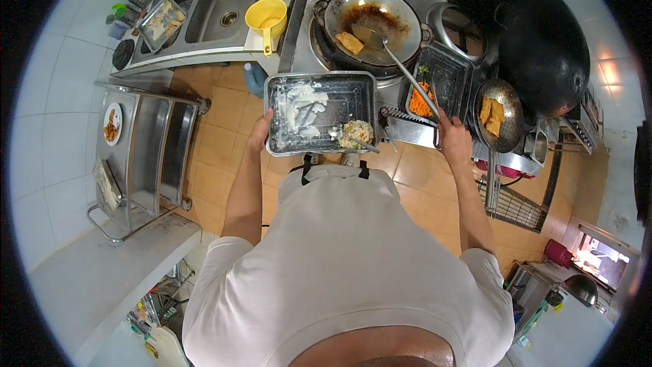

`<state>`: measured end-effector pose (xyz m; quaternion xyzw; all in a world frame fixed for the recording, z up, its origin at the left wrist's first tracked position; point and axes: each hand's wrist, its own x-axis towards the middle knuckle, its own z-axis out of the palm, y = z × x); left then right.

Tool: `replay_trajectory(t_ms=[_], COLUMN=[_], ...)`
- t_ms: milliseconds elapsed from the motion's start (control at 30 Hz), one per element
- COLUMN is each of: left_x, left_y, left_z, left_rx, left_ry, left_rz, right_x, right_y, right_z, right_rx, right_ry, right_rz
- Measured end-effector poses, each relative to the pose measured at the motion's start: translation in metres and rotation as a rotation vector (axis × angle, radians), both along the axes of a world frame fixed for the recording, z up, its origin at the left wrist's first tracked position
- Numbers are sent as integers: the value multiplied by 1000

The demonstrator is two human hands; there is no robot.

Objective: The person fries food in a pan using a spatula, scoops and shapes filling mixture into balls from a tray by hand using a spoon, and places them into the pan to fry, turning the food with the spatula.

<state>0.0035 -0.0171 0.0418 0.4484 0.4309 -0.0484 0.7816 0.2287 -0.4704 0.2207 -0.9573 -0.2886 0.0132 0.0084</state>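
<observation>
My left hand (260,129) grips the left edge of a metal tray (321,147). In the tray lie pale, floured pieces (305,112), a heap of mixed filling (356,134) and a spoon. My right hand (454,137) is closed on the handle of a long ladle (410,79), whose head rests in the wok (401,10). One golden fried piece (350,43) sits in the wok beside the ladle head, with brown residue around it. Shredded orange food (422,100) is in a container just left of my right hand.
To the right, a perforated strainer (511,92) holds fried pieces (492,115). A large black wok (547,44) stands behind it. At the left are a yellow pot (265,13), a sink (216,17) and a metal cart (144,156) bearing a plate of food.
</observation>
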Motion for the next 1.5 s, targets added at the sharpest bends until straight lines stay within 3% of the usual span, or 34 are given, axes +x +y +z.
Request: replay_trajectory(t_ms=[367, 567, 667, 767, 867, 1000, 1167, 1233, 1367, 1500], left_x=[1, -3, 1, -3, -2, -8, -15, -13, -2, 0], left_y=[-4, 5, -4, 5, 4, 5, 25, 20, 4, 14], left_z=[11, -16, 12, -20, -22, -33, -93, -76, 0, -13], left_rx=[29, -12, 18, -27, -80, 48, 202, 309, 466, 379], left_ry=[19, -56, 7, -72, -78, -124, -5, -11, 64, 30], left_rz=[7, -15, 22, 22, 41, -18, -30, -15, -88, -91], right_x=[21, 34, 39, 45, 45, 35, 17, 9, 0, -7], right_y=[19, 48, 58, 63, 65, 69, 63, 59, 56, 59], right_z=[5, -4, -12, -27, -39, -48, -78, -86, -99, -105], right_rx=[107, 92, 63, 11, 13, 8, 108, 189, 111, 279], right_ry=[-50, -102, -85, -92, -115, -49, -36, -61, 51, 31], right_rz=[-202, -247, -275, -271, -252, -280, -302, -302, -393, -276])
